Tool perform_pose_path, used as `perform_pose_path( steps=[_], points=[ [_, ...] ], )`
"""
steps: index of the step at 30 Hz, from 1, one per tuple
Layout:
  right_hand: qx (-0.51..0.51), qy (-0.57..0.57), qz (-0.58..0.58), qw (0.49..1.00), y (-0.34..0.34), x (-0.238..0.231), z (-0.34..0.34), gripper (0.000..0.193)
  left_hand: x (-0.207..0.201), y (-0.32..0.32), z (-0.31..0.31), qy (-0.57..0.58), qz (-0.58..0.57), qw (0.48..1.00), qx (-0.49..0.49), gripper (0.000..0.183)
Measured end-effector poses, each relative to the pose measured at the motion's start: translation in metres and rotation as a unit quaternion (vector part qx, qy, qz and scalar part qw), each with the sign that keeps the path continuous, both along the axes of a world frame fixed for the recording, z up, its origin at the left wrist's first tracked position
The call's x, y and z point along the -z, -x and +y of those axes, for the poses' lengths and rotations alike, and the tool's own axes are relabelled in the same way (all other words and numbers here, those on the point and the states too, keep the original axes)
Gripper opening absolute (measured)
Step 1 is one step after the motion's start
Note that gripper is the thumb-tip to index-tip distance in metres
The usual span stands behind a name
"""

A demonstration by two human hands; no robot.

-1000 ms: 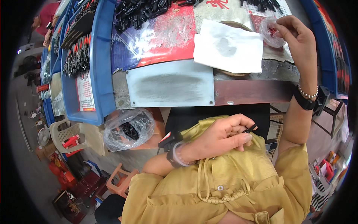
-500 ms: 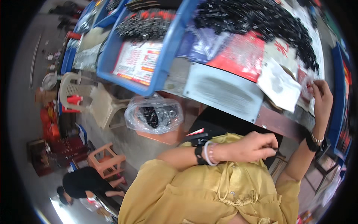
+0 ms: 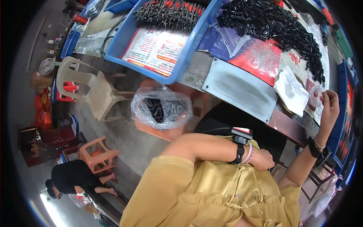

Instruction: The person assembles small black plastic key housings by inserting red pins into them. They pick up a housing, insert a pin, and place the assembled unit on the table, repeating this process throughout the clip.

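My left hand (image 3: 261,159) rests low in front of my yellow blouse, its back turned up. The fingers curl downward, and whatever they may hold is hidden. On that wrist sits a dark band with a small device (image 3: 242,133). My right hand (image 3: 329,108) is raised at the right edge of the bench, fingers bent together; anything between them is too small to make out. Beside its fingertips lies a clear plastic bag (image 3: 315,95) with something red by it. Close to that is a white sheet (image 3: 291,90) over a round rim. A light-blue smudged board (image 3: 240,89) lies at the bench's front edge.
Small black parts (image 3: 268,28) are heaped at the back. A blue tray (image 3: 176,73) holds several dark metal pieces with red ends. Below stand a plastic-lined orange stool (image 3: 151,130) and a beige chair (image 3: 100,96). Another person (image 3: 73,176) bends over at lower left.
My left hand has moved down and slightly left, turning its back upward. My right hand has lowered slightly, away from the clear bag. The view has shifted a little.
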State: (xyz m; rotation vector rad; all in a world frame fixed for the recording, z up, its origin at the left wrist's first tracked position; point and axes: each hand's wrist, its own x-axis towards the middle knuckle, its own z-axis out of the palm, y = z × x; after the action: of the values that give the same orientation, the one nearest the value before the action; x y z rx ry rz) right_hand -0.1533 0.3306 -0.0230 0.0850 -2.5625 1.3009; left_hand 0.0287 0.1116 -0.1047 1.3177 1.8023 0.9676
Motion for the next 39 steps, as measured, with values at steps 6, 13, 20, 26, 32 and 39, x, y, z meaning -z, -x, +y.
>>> perform_pose_path(
  steps=[6, 13, 20, 26, 32, 39],
  points=[
    [-0.005, 0.026, -0.011, 1.0, -0.013, -0.01, -0.015, 0.014, 0.009, 0.012, 0.009, 0.028, -0.023, 0.981, 0.189, 0.03],
    [0.004, 0.007, -0.013, 1.0, -0.039, -0.031, -0.021, 0.01, 0.021, 0.009, 0.005, -0.086, -0.092, 0.992, 0.024, 0.028],
    [-0.009, 0.009, -0.042, 0.999, -0.037, -0.037, -0.036, 0.009, 0.032, 0.015, 0.027, -0.002, -0.062, 0.983, 0.174, 0.034],
    [-0.069, 0.004, -0.014, 0.998, -0.04, -0.048, -0.041, 0.009, 0.079, 0.02, 0.046, -0.039, -0.133, 0.946, 0.294, 0.038],
    [-0.039, 0.026, -0.022, 0.999, -0.052, -0.05, -0.058, 0.008, 0.06, 0.009, 0.023, -0.081, -0.084, 0.987, 0.107, 0.041],
    [-0.043, -0.015, 0.025, 0.999, -0.062, -0.067, -0.088, 0.004, 0.017, 0.002, -0.001, -0.022, -0.009, 0.998, 0.05, 0.041]
  ],
)
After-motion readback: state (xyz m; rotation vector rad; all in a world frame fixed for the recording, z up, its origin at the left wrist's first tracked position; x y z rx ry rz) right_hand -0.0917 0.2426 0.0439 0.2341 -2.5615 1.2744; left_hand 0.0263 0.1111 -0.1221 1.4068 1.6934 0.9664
